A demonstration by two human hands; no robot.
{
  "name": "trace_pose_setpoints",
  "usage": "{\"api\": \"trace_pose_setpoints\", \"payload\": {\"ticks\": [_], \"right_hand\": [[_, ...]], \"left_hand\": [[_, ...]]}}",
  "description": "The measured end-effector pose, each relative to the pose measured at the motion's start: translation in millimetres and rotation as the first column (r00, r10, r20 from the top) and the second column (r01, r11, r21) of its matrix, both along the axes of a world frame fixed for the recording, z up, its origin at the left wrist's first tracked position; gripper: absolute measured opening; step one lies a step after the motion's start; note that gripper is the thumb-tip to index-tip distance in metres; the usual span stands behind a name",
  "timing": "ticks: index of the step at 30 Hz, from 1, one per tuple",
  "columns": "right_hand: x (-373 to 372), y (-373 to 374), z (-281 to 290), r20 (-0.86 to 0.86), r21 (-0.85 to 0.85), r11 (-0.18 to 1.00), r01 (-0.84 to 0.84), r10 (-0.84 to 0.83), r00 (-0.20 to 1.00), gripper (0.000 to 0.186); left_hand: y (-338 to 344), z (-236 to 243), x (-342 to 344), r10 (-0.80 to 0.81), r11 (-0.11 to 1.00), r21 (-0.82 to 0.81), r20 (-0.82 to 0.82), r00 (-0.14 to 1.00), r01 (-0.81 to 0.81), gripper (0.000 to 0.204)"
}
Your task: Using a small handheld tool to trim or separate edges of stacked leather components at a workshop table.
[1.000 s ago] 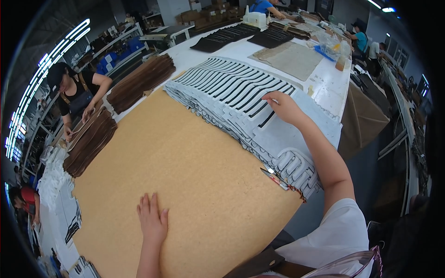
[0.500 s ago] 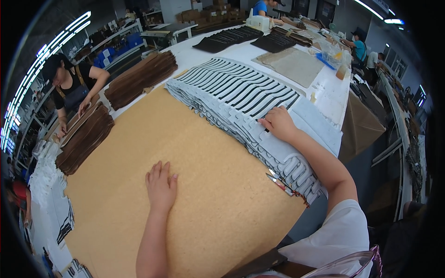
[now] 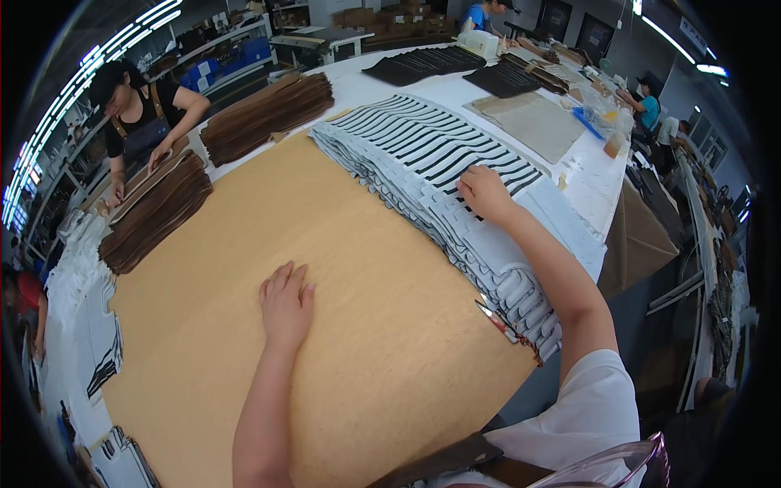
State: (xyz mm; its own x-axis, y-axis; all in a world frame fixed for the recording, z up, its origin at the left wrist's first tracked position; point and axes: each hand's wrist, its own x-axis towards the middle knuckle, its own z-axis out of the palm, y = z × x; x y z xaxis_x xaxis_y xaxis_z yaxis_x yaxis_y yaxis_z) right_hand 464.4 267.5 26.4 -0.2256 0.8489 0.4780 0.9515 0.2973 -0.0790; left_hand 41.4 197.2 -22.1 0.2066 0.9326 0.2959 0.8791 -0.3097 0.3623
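You stand at a long white desk (image 3: 582, 175) in a busy workshop with strip lights overhead and other desks behind; most of the surface in front of you is covered by a broad tan sheet (image 3: 244, 325), seemingly stiff paper or board, lying flat.

Well to the left of your left hand, a person in a dark cap (image 3: 134, 106) leans over stacks of brown pieces (image 3: 154, 215); nearer the left rim, below those stacks, lie piles of pale cut pieces (image 3: 81, 285); all of it is well apart from your reach.

Your left hand (image 3: 286, 302) lies open and flat, palm down, fingers together, on the middle of the tan sheet; it grips nothing and, I judge, presses the sheet still so it cannot slide.

Beyond that hand a second brown stack (image 3: 268, 118) sits at the sheet's far edge.

Your right hand (image 3: 486, 193) rests fingers-down on top of the thick stack of grey-and-black striped fabric pieces (image 3: 439, 159), just beside the sheet's right edge; whether the fingertips pinch a layer I cannot tell; the layers fan out stepwise along that edge, likely so each can be picked off singly.

Near your right forearm a small red-marked clip or tag (image 3: 498, 319) sits at the stack's near corner.

Farther right lie a beige mat (image 3: 533, 122), dark fabric pieces (image 3: 439, 63), and people at the far end.
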Motion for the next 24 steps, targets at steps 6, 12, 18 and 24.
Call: {"api": "trace_pose_setpoints", "payload": {"ticks": [6,12,18,24], "right_hand": [[-7,36,-4,-0.046,-0.019,1.000,0.009,-0.010,0.999,0.026],[-20,55,-6,0.002,0.042,0.999,0.004,-0.004,1.000,0.032],[-30,63,21,-0.200,-0.365,0.927,0.087,-0.169,0.965,0.049],[-15,58,6,-0.211,-0.294,0.956,0.027,-0.092,0.973,0.043]], "left_hand": [[2,-3,4,-0.006,1.000,0.012,0.039,0.999,0.005,0.035],[2,3,4,0.006,1.000,0.023,0.020,1.000,-0.006,0.034],[4,-3,1,0.019,0.995,0.100,-0.002,1.000,-0.019,0.030],[8,-6,6,0.025,0.999,0.020,0.059,0.998,-0.026,0.030]]}}
